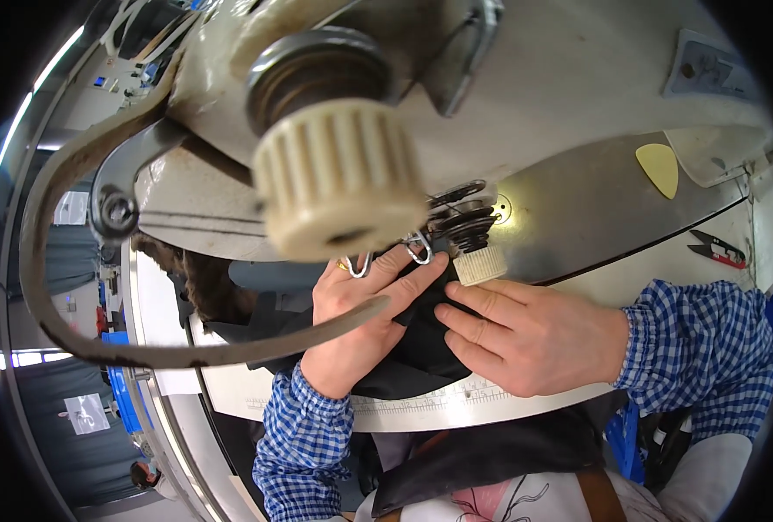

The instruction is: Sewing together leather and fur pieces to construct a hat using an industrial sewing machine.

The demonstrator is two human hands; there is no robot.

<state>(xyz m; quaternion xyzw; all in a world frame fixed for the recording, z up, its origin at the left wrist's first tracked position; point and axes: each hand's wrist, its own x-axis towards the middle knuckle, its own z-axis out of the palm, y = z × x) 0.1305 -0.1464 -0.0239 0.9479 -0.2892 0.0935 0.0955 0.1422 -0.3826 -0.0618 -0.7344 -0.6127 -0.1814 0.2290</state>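
Observation:
Black fabric (417, 357) lies bunched on the bed of a sewing machine (525, 104). My left hand (351, 317) rests on it with fingers stretched toward the needle area, partly hidden behind a bent metal rod (186, 355) and thread guides. To the right, my right hand (525, 335) lies flat on the fabric's edge, fingers extended and pointing left. Just above its fingertips is a small tension knob (480, 265) with a spring and discs. A large ribbed cream knob (338, 178) looms close in front and covers part of the machine. The needle itself is hidden.
A yellow teardrop-shaped piece (658, 170) lies on the metal bed plate (569, 204). Thread snips (719, 250) with red on them lie on the table at right. A printed ruler scale (412, 404) runs along the near table edge. Brown fur-like material (208, 283) sits at left. Another person (147, 476) is far left.

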